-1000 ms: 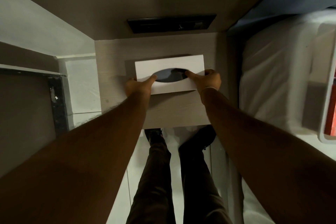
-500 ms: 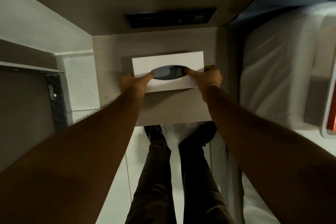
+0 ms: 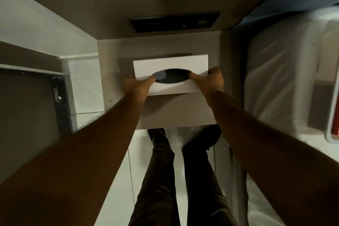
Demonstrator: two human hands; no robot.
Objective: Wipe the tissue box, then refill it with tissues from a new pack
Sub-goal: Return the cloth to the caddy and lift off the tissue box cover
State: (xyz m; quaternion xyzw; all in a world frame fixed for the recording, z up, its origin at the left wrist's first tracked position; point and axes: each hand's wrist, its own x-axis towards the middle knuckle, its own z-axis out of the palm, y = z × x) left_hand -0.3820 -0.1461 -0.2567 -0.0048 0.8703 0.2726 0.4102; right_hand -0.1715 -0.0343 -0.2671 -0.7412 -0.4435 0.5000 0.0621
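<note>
Nearest the camera, the person's two legs in dark trousers [image 3: 183,180] are standing on a pale tiled floor [image 3: 117,198], the dark shoes [image 3: 157,134] reaching just under the near edge of the tabletop [image 3: 176,112]. Both bare forearms are stretching forward over that edge toward the tissue box [image 3: 170,64], which is the landmark here.

The white tissue box is sitting on the light wood-grain tabletop, roughly at its middle, with its dark oval opening facing up. The left hand [image 3: 135,86] is gripping the box's near left corner, its thumb lying on the lid with the tip at the left end of the oval; the other fingers are wrapping round the left side and are mostly hidden. The right hand [image 3: 209,80] is gripping the near right end, thumb reaching to the right end of the oval, fingers [image 3: 213,69] curling over the right edge. A thin pale band [image 3: 215,91] is circling the right wrist. Both hands are clamped on the box. Whether the box is lifted slightly off the surface cannot be told.

To the right of the box, a bed with white sheets [image 3: 278,82] is running alongside. Beyond the box, a dark rectangular panel [image 3: 174,23] is sitting in the wall.
</note>
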